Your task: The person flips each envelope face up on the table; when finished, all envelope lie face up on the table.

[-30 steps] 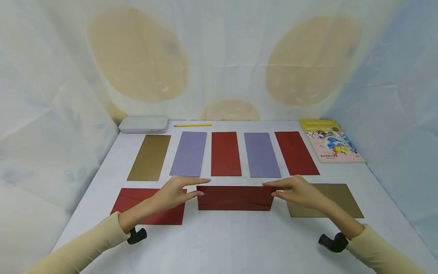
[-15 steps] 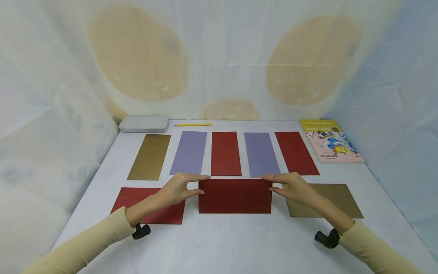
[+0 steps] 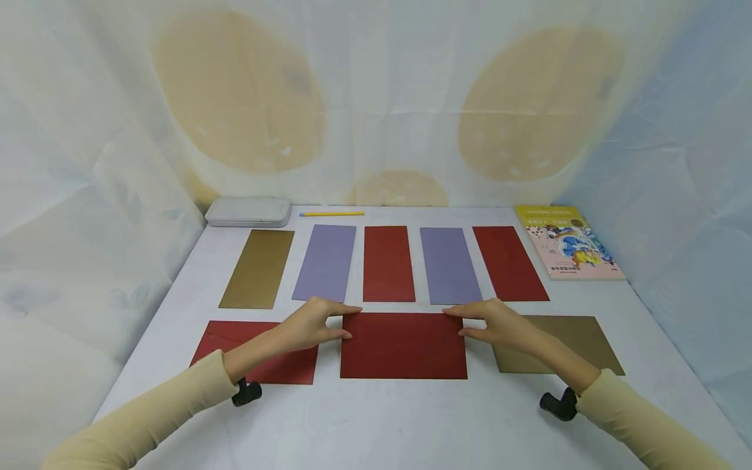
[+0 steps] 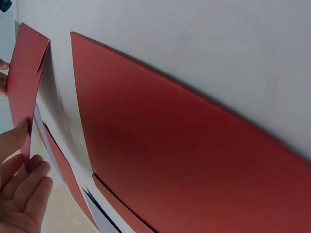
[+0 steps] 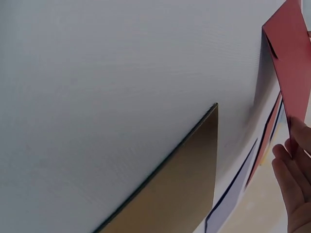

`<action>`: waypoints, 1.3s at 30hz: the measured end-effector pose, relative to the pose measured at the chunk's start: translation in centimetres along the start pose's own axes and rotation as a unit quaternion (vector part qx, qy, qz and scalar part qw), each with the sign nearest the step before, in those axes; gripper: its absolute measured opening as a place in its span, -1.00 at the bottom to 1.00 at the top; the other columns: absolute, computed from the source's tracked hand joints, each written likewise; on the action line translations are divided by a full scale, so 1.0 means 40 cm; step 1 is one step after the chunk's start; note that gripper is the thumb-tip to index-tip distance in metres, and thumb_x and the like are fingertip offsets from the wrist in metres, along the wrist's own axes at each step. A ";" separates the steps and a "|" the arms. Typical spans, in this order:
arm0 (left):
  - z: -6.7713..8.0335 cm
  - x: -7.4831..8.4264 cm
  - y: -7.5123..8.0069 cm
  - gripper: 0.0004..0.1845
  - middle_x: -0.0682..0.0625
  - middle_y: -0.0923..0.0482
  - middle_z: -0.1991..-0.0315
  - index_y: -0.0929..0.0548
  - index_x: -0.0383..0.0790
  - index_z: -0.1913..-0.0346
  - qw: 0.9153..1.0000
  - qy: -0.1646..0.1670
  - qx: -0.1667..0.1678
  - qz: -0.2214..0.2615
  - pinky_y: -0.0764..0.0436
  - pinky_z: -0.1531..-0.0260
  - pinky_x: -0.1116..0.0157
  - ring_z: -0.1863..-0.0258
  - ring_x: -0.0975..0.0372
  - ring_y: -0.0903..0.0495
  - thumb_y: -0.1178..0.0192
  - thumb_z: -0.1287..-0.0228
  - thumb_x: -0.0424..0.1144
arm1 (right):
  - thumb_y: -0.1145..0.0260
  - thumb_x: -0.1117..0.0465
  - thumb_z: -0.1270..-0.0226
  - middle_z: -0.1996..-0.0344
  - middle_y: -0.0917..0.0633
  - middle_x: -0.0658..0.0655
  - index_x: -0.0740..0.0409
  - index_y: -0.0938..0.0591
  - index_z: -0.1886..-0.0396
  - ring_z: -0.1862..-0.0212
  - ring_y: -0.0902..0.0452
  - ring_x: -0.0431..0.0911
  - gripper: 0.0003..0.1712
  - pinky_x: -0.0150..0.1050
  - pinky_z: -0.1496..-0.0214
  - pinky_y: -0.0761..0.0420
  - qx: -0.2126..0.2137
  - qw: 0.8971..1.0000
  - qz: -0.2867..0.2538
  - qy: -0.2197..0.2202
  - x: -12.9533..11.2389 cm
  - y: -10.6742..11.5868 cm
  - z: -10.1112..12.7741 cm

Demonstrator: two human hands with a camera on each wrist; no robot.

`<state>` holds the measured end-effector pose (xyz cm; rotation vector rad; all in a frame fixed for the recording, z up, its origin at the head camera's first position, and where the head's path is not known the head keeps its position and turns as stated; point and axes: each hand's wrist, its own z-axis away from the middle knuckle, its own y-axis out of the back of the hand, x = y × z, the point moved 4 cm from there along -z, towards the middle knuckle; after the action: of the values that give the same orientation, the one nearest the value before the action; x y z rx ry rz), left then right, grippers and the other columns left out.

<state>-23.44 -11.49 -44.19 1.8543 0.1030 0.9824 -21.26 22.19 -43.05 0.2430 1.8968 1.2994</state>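
Note:
A dark red envelope (image 3: pixel 403 346) lies lengthwise at the front middle of the white table (image 3: pixel 399 418). My left hand (image 3: pixel 351 321) pinches its far left corner and my right hand (image 3: pixel 454 322) pinches its far right corner, thumb below and fingers above. In the left wrist view this red envelope (image 4: pixel 26 73) stands off the table above its shadow, with my left hand's fingers (image 4: pixel 22 189) at its edge. The right wrist view shows the same red envelope (image 5: pixel 291 63) raised, my right hand's fingers (image 5: pixel 296 179) on it.
Another red envelope (image 3: pixel 258 352) lies to the left and a gold one (image 3: pixel 564 346) to the right. Behind them lies a row of gold (image 3: pixel 257 268), purple (image 3: pixel 325 262), red (image 3: pixel 388 263), purple (image 3: pixel 449 265) and red (image 3: pixel 509 262) envelopes. A grey case (image 3: pixel 248 212), a yellow pencil (image 3: pixel 331 213) and a book (image 3: pixel 566 241) sit along the back and right.
The red envelope's far edge has swung away from me, so much more of its face shows now. Both hands moved slightly away with it, still pinching its corners.

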 end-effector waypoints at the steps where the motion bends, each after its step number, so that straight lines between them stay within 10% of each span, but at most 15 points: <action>1: -0.001 -0.002 -0.003 -0.48 0.03 -0.64 -0.03 -0.63 -0.23 -0.15 1.000 0.002 -0.004 -0.001 -0.59 0.07 0.27 -0.02 0.29 -0.60 -0.46 -0.07 -0.23 | -0.47 0.36 -0.11 -0.02 -0.68 0.17 0.25 -0.60 -0.17 -0.05 -0.61 0.06 -0.44 -0.17 0.03 -0.62 -0.006 1.000 -0.003 -0.002 0.002 -0.003 -0.001; 8: -0.006 -0.019 -0.016 -0.47 0.02 -0.65 -0.03 -0.64 -0.24 -0.14 0.999 0.022 -0.020 -0.018 -0.54 0.21 0.34 0.00 0.27 -0.60 -0.46 -0.07 -0.19 | -0.48 0.34 -0.09 -0.03 -0.67 0.18 0.26 -0.61 -0.15 -0.04 -0.62 0.05 -0.44 -0.20 0.05 -0.62 -0.013 1.000 0.004 0.004 0.021 -0.020 -0.011; 15: -0.010 -0.031 -0.022 -0.48 0.02 -0.66 -0.01 -0.65 -0.23 -0.13 0.999 0.026 -0.028 -0.015 -0.30 0.55 0.46 0.42 0.34 -0.42 -0.46 -0.07 -0.18 | -0.48 0.32 -0.11 -0.01 -0.68 0.15 0.25 -0.62 -0.15 -0.03 -0.62 0.01 -0.45 -0.21 0.03 -0.62 -0.028 0.999 -0.017 -0.015 0.042 -0.032 -0.016; 26: -0.002 -0.038 -0.023 -0.47 0.02 -0.65 -0.02 -0.65 -0.19 -0.13 0.999 0.021 -0.027 -0.025 -0.24 0.57 0.44 0.58 0.39 -0.15 -0.46 -0.07 -0.12 | -0.45 0.24 -0.17 -0.03 -0.68 0.09 0.19 -0.59 -0.20 -0.04 -0.62 -0.05 -0.44 -0.27 0.03 -0.62 -0.044 0.997 -0.028 -0.049 0.050 -0.043 -0.005; 31: 0.019 -0.020 -0.022 -0.42 0.04 -0.61 -0.09 -0.61 -0.18 -0.19 0.999 0.008 -0.045 -0.017 -0.54 0.21 0.44 0.22 0.42 -0.57 -0.44 -0.09 -0.07 | -0.45 0.20 -0.19 -0.04 -0.67 0.13 0.21 -0.58 -0.21 -0.07 -0.60 -0.02 -0.43 -0.22 0.04 -0.62 -0.039 0.998 -0.029 -0.030 0.034 -0.039 0.013; 34: 0.036 -0.004 -0.028 -0.40 0.03 -0.61 -0.10 -0.59 -0.22 -0.21 0.998 0.002 -0.060 -0.006 -0.54 -0.03 0.34 -0.13 0.32 -0.52 -0.43 -0.11 -0.07 | -0.45 0.21 -0.18 -0.04 -0.67 0.15 0.24 -0.58 -0.20 -0.09 -0.59 -0.01 -0.44 -0.19 0.01 -0.61 -0.039 0.999 -0.028 -0.016 0.020 -0.035 0.021; 39: 0.054 0.005 -0.044 -0.39 0.03 -0.60 -0.10 -0.57 -0.23 -0.23 0.997 0.014 -0.080 -0.004 -0.52 -0.05 0.33 -0.13 0.32 -0.52 -0.42 -0.12 -0.08 | -0.45 0.23 -0.17 -0.04 -0.67 0.12 0.25 -0.58 -0.19 -0.10 -0.59 -0.04 -0.43 -0.20 0.00 -0.61 -0.050 0.998 -0.024 -0.017 0.012 -0.039 0.029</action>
<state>-21.27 -12.09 -45.87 1.6927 0.0472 0.9838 -20.35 22.56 -44.80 0.1648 1.7925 1.3453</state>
